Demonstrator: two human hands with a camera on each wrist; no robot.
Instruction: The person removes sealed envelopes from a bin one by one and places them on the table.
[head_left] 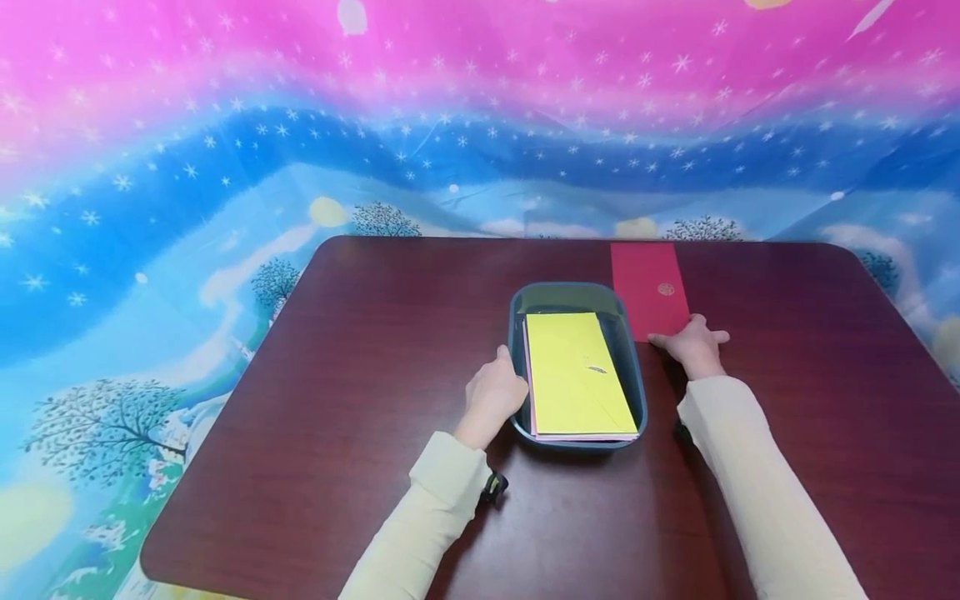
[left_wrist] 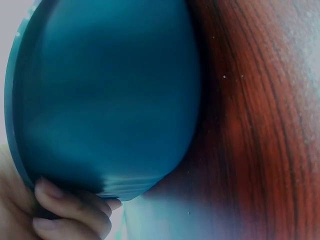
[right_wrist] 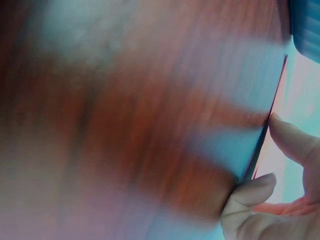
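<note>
A dark blue-grey plastic basket [head_left: 641, 396] stands on the table, holding a stack of paper envelopes with a yellow envelope [head_left: 573, 375] on top. My left hand [head_left: 495, 390] grips the basket's left rim; its curled fingers [left_wrist: 75, 212] show against the blue wall in the left wrist view. Right of the basket, a red envelope [head_left: 648, 283] with a small round gold emblem lies toward the table's far edge. My right hand [head_left: 693, 343] holds it at its near right corner, thumb and a finger at the edge, seen nearly edge-on in the right wrist view.
The dark red-brown wooden table [head_left: 337, 358] has rounded corners. Behind it hangs a pink and blue cloth [head_left: 450, 125] with snowflakes and trees. Pinkish paper edges show under the yellow envelope.
</note>
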